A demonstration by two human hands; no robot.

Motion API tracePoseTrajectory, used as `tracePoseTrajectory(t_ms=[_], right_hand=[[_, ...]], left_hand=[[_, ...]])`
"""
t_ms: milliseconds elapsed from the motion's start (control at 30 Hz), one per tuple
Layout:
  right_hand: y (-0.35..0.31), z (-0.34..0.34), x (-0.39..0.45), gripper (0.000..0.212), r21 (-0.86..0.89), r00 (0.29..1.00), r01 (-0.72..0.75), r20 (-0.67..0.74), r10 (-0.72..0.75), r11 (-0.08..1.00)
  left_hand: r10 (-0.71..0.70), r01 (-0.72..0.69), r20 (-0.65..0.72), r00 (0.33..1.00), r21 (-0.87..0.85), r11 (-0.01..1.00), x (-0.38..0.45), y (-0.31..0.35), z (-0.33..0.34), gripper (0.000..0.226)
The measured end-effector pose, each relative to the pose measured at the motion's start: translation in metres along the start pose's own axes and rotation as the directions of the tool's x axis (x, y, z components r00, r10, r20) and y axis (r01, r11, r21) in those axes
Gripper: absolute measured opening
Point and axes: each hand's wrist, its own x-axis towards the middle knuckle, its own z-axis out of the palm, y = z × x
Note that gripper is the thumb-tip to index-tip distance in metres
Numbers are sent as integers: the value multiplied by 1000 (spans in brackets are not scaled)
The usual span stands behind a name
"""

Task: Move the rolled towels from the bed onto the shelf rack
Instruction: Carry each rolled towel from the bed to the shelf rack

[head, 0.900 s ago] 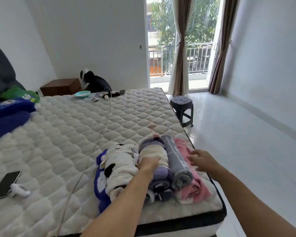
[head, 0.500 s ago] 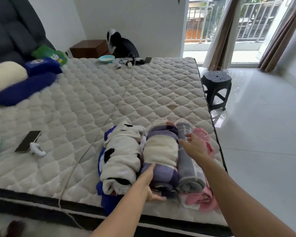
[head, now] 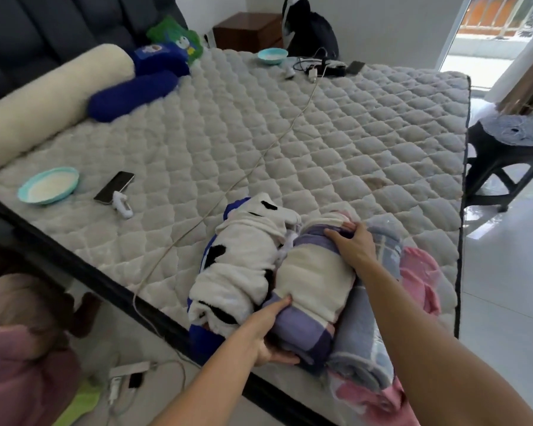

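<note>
Several rolled towels lie side by side at the near right corner of the quilted bed (head: 336, 142). From left they are a white roll with black patches (head: 243, 259), a cream and purple checked roll (head: 313, 287), a grey-blue roll (head: 370, 342) and a pink roll (head: 419, 278). My left hand (head: 270, 336) grips the near end of the cream and purple roll. My right hand (head: 353, 244) presses on its far end. The shelf rack is not in view.
On the bed lie a phone (head: 114, 187), two teal bowls (head: 48, 189), a white cable (head: 259, 158), and cream and blue bolsters (head: 43, 99) by the headboard. A black stool (head: 508, 155) stands on the tiled floor to the right. Pink cloth (head: 22, 373) sits low left.
The view has swung down and to the left. My right hand moved from the grey-blue roll onto the far end of the cream and purple roll, and my left hand closed around its near end.
</note>
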Motion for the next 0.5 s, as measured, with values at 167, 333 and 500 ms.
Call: tracePoseTrajectory(t_ms=[167, 333, 500], right_hand=[[-3, 1, -12, 41, 131, 999, 6, -37, -1, 991], [-16, -11, -55, 24, 367, 988, 89, -148, -36, 926], [-41, -17, -129, 32, 377, 954, 244, -257, -152, 894]], left_hand=[[55, -55, -25, 998, 16, 998, 2, -4, 6, 48], [134, -135, 27, 991, 31, 990, -24, -17, -8, 33], [244, -246, 90, 965, 11, 969, -79, -42, -41, 43]])
